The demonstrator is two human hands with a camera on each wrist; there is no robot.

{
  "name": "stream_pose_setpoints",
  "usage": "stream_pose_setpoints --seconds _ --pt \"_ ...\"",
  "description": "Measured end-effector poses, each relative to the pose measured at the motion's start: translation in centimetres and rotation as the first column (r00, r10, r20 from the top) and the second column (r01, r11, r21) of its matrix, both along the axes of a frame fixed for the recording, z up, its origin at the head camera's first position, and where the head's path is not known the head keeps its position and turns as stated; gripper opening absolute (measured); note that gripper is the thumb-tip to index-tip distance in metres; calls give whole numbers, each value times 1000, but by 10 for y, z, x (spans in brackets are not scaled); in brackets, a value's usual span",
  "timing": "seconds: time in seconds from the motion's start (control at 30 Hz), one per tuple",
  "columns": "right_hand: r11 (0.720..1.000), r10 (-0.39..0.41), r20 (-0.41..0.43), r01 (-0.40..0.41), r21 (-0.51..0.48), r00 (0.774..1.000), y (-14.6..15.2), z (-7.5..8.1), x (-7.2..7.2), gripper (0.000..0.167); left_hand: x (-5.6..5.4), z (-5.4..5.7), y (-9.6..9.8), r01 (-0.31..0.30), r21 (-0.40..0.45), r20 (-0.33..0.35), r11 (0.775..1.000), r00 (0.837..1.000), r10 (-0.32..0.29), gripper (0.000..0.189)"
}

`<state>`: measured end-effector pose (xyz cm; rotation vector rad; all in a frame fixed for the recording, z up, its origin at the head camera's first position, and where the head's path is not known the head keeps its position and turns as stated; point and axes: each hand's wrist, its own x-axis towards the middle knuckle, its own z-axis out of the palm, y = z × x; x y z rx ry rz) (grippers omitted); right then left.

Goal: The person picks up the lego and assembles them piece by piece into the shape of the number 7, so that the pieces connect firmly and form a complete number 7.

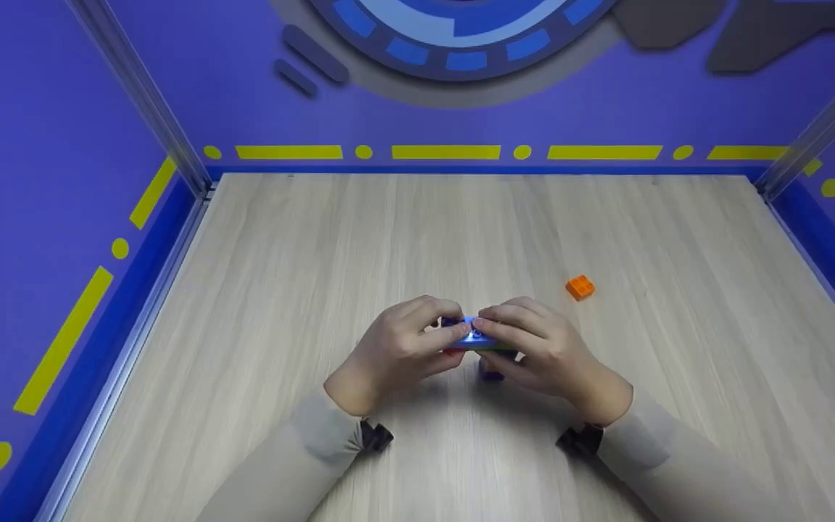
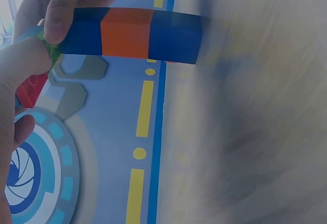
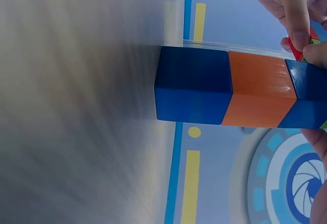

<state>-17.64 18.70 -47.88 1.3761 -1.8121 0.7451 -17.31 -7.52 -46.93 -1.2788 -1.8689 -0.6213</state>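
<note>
In the head view both hands meet over a toy brick build with a green brick layer. My left hand pinches its left side, where a red brick shows. The right hand grips the other side with thumb and fingers. Below hangs a column: a blue brick, an orange brick and another blue brick. Whether the column's lower end touches the table cannot be told. A bluish-white glow covers part of the top, and fingers hide much of the build.
A loose orange brick lies studs up on the wooden table, beyond the right hand. Blue panels with yellow markings enclose the back and sides. Black wrist devices sit at both cuffs.
</note>
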Motion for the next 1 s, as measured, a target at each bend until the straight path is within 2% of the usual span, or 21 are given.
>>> stream_pose_setpoints --seconds 0.27,0.5,0.6,0.67,0.7,0.73,0.8,0.9,1.0 --pt "1000 -15 -20 15 5 1000 1 4 1 31 1 6 -1 11 -22 17 1000 1000 -11 16" --pt "1000 9 2 -9 -15 1000 -2 6 1 27 1 4 -3 -7 -42 33 999 999 8 19" --pt "1000 10 25 -10 -14 1000 -2 4 1 27 2 3 -3 2 -42 105 999 994 2 24" --pt "1000 10 38 -10 -9 999 -2 3 1 29 1 2 -4 29 -22 201 999 979 -24 28" --pt "1000 6 44 -6 -2 999 -2 2 1 30 0 1 -4 49 -4 260 999 965 -46 32" --pt "1000 3 49 -3 3 999 -2 2 1 30 0 0 -5 72 21 326 997 942 -75 35" --pt "1000 0 59 -1 9 998 -2 1 1 30 -2 -1 -5 110 80 449 991 883 -134 39" --pt "1000 -5 71 4 13 997 -1 0 1 31 -2 -4 -7 125 178 604 976 769 -209 41" --pt "1000 -5 82 4 9 997 0 1 2 31 -3 -5 -8 99 271 718 957 642 -270 40"
